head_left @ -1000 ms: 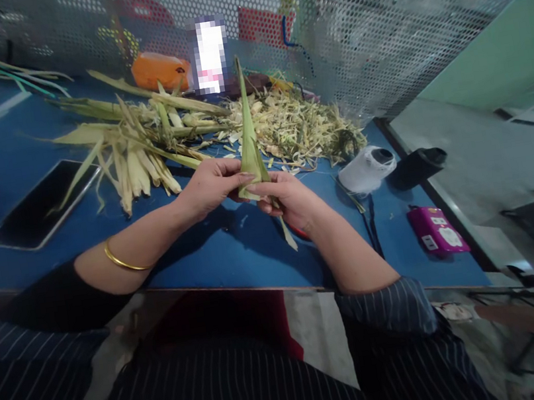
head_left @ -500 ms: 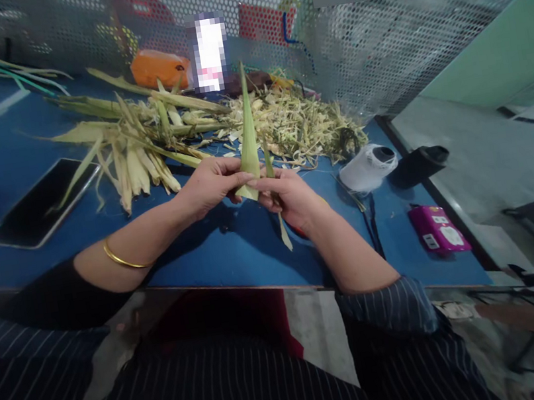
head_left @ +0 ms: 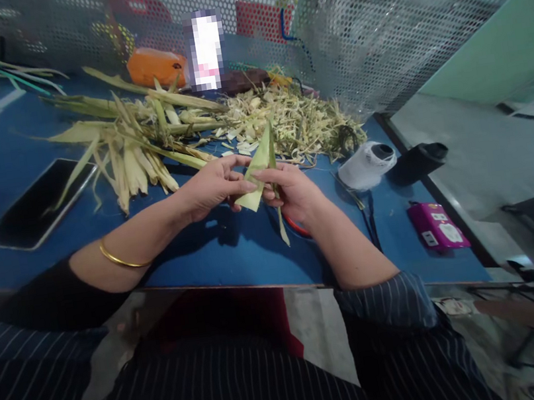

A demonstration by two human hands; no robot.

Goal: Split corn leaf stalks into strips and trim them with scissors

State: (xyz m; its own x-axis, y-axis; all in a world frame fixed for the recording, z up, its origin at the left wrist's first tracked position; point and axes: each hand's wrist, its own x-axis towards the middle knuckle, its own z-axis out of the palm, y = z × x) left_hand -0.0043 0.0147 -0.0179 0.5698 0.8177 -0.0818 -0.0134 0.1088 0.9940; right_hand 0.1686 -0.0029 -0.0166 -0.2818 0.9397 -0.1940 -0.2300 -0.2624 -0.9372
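Observation:
Between both hands is a pale green corn husk (head_left: pixel 259 167), now folded, its pointed tip leaning up and to the right. My left hand (head_left: pixel 216 186) pinches the lower left part of the husk between thumb and fingers. On the other side, my right hand (head_left: pixel 297 190) grips it with the thumb on top. A narrow husk strip (head_left: pixel 282 226) hangs down below the right fingers. Beneath the right wrist, part of a red loop (head_left: pixel 295 226) shows on the blue table (head_left: pixel 215 258); the rest is hidden. Beyond my hands lies a bunch of corn husks (head_left: pixel 134 163).
A heap of husk scraps (head_left: pixel 292 119) lies at the back, before a perforated metal partition (head_left: pixel 364 45). On the left is a dark phone (head_left: pixel 32 208). White (head_left: pixel 367 166) and black thread cones (head_left: pixel 419 164) and a magenta pack (head_left: pixel 436 226) are on the right.
The husk stood upright and long; now it is folded over, with its tip lower and leaning right. More of the red loop shows beneath my right wrist.

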